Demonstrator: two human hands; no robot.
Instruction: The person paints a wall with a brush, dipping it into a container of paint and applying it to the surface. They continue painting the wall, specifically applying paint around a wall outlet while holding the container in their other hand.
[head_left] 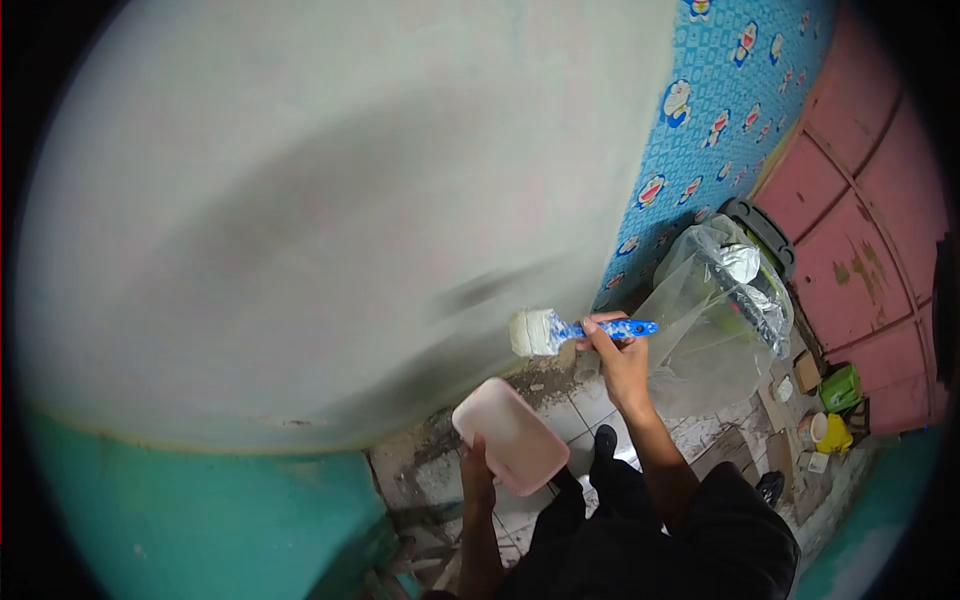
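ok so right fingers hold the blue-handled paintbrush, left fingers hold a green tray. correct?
One fix: the tray is pink, not green; see the head view. The rest stands: left fingers hold it, right fingers hold the blue-handled paintbrush.

Below me the floor (593, 398) is pale tile with dark joints, grimy and littered, and one of my feet (605, 440) stands on it, darkly shod. On my right a big clear plastic bag (690, 365) slumps across the tiles. Flat boards (727, 450) lie nearer me, and farther right sit a brown box (806, 371), a green item (842, 387) and a yellow one (834, 435) (I can't make out what either is), with a pale cup (808, 430) just beside the yellow.
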